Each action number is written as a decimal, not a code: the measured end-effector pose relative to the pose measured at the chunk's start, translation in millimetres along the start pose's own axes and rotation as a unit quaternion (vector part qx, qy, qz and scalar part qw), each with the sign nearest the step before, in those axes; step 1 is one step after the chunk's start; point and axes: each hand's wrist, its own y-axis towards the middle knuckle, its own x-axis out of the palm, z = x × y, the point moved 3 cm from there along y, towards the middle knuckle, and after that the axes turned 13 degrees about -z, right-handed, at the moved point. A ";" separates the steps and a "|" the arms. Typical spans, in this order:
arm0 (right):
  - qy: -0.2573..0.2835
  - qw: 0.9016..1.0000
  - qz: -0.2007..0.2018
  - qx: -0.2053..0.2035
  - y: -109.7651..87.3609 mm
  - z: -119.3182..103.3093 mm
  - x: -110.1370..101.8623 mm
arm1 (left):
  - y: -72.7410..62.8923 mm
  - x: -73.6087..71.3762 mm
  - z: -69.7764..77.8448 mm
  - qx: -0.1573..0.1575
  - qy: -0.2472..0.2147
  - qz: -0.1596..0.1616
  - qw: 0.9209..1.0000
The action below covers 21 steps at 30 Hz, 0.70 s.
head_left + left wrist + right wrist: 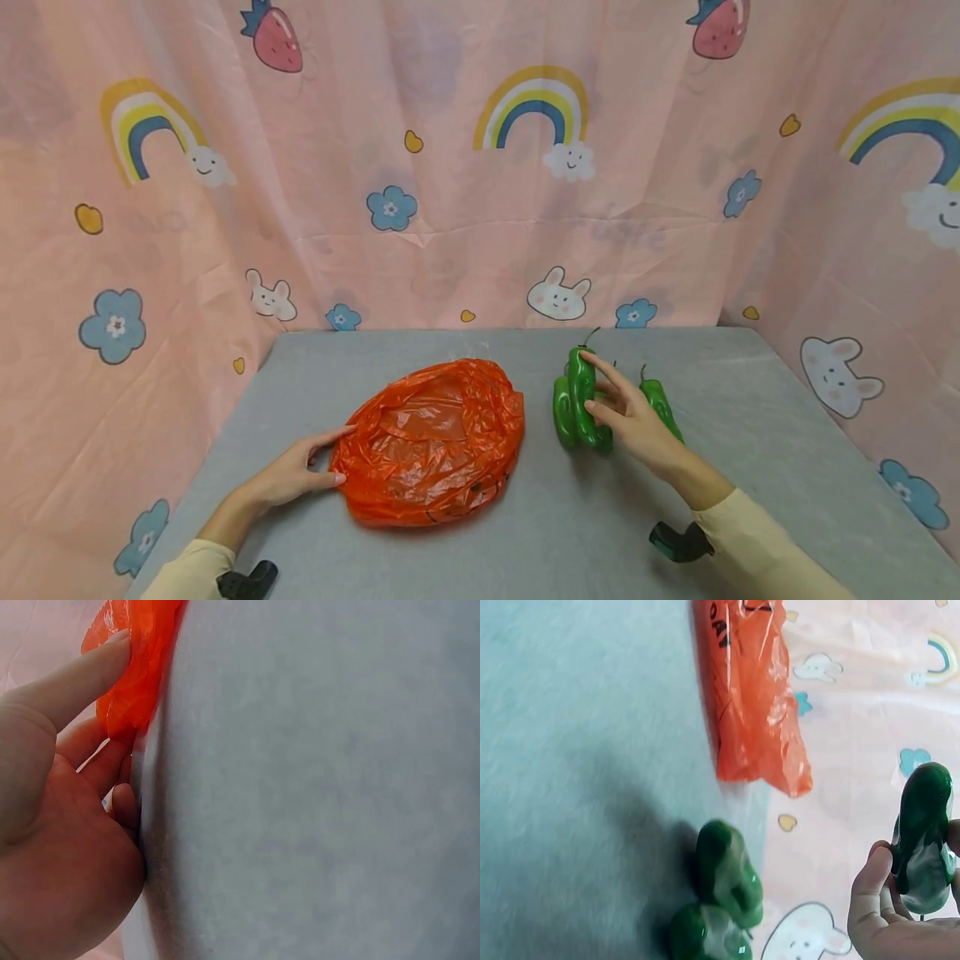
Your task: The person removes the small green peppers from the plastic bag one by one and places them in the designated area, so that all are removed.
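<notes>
An orange-red plastic bag [427, 492] sits on the table with its mouth spread wide. At its left side my left hand [288, 479] holds the edge between thumb and fingers; the left wrist view shows the bag's edge [139, 697] there. My right hand [637, 421] grips a long green pepper [581, 385] by its sides, stem pointing away. The right wrist view shows this held pepper [924, 832] raised off the table. Below and beside it lie other green peppers [562, 412], partly hidden by the hand, and one more pepper [660, 407] lies to the right.
The grey table [525, 550] ends at a pink patterned curtain [450, 275] at the back and sides. Black wrist mounts [681, 542] sit on both forearms. The bag stands left of the peppers.
</notes>
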 end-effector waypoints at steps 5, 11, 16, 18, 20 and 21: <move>-0.003 1.000 0.009 -0.013 -9.8 2.9 -11.1 | 0.5 0.2 0.7 -0.002 -0.002 -0.001 1.000; 0.002 1.000 0.019 -0.006 -18.9 5.6 -22.4 | 0.0 -0.3 1.4 -0.004 -0.003 -0.002 1.000; -0.005 1.000 0.026 0.010 -26.7 6.7 -30.7 | 0.0 -0.4 2.1 -0.010 -0.003 -0.004 1.000; -0.011 0.999 0.030 0.013 -29.8 7.2 -34.0 | 0.1 -0.5 2.1 -0.014 -0.001 -0.004 1.000; -0.015 0.999 0.032 0.013 -32.5 8.0 -37.1 | 0.3 -0.5 1.9 -0.013 0.001 -0.003 1.000; -0.017 0.999 0.033 0.013 -33.8 8.5 -38.7 | 0.3 -0.5 1.7 -0.012 0.002 -0.002 1.000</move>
